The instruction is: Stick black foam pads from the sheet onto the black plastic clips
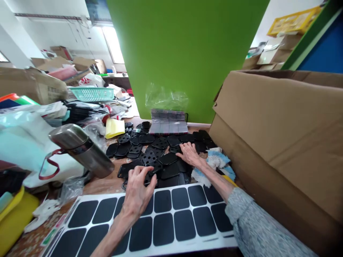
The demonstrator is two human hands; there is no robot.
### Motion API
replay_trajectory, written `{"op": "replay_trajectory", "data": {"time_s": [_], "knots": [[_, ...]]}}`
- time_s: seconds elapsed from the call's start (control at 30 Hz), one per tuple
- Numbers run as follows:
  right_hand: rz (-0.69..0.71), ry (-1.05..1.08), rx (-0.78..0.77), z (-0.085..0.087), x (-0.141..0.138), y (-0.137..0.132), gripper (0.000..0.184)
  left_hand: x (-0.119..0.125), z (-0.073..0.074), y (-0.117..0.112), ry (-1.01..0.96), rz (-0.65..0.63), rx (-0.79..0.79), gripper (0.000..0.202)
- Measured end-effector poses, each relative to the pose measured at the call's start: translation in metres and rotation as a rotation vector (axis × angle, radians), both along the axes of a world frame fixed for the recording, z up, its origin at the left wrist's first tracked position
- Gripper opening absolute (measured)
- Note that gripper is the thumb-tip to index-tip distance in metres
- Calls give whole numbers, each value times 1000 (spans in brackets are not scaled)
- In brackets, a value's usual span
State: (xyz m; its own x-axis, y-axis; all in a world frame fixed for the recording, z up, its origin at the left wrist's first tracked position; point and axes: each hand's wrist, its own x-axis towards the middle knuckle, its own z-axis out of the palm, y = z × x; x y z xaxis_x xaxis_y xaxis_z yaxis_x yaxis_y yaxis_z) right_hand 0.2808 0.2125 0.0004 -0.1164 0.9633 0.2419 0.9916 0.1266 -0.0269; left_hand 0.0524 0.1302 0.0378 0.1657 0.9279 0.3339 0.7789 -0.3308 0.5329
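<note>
A heap of black perforated rubber pads [158, 153] covers the wooden table in front of me. My left hand [138, 191] sits at the heap's near edge, its fingers curled over a black pad [125, 170]. Farther right, my right hand [190, 154] lies flat on the pads with its fingers spread, holding nothing. Below both hands is a white sheet with rows of rounded black squares [174, 221], and my left forearm hides part of it. Crumpled blue and white cloth [215, 161] touches my right wrist.
A large open cardboard box [270, 142] walls the right side. A steel flask [81, 150] lies at the left beside white plastic bags. Behind the pads stand a clear plastic packet [168, 122] and a yellow pad [114, 128]. A green panel [184, 53] rises beyond.
</note>
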Motion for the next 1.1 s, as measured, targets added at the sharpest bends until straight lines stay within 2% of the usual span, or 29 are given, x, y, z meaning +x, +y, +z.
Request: {"op": "replay_trajectory", "data": {"time_s": [0.07, 0.13, 0.23, 0.3, 0.37, 0.43, 0.5, 0.6, 0.67, 0.73, 0.77, 0.87, 1.0, 1.1], "knots": [[-19, -7, 2, 3, 1, -1, 38, -1, 1, -8, -56, -18, -23, 25], [-40, -1, 10, 12, 3, -10, 38, 1, 4, -14, -163, -27, -132, 24], [-61, 29, 30, 31, 0, -40, 37, 11, 14, -22, -470, -62, -476, 28], [-41, 58, 46, 42, -9, -70, 38, 21, 20, -28, -748, -67, -717, 35], [24, 120, 67, 45, -25, -105, 45, 31, 23, -35, -1002, -61, -863, 40], [149, 340, 127, 43, -42, -139, 49, 36, 21, -43, -1175, -78, -902, 38], [187, 608, 137, 37, -55, -165, 52, 36, 17, -53, -1281, -130, -909, 33], [87, 1087, 35, 29, -67, -188, 49, 29, 10, -68, -1366, -181, -931, 29], [-13, 1260, -34, 24, -72, -197, 39, 25, 8, -78, -1391, -147, -932, 29], [-43, 1201, 21, 21, -79, -204, 29, 22, 8, -88, -1414, -85, -938, 28], [-17, 1123, 105, 20, -84, -208, 27, 22, 8, -93, -1429, -67, -945, 28], [151, 926, 329, 19, -96, -219, 37, 21, 12, -105, -1472, -93, -970, 26], [294, 867, 289, 22, -102, -227, 47, 14, 20, -113, -1524, -153, -960, 28], [388, 806, 321, 23, -101, -228, 53, 7, 24, -118, -1498, -163, -983, 35]]}}
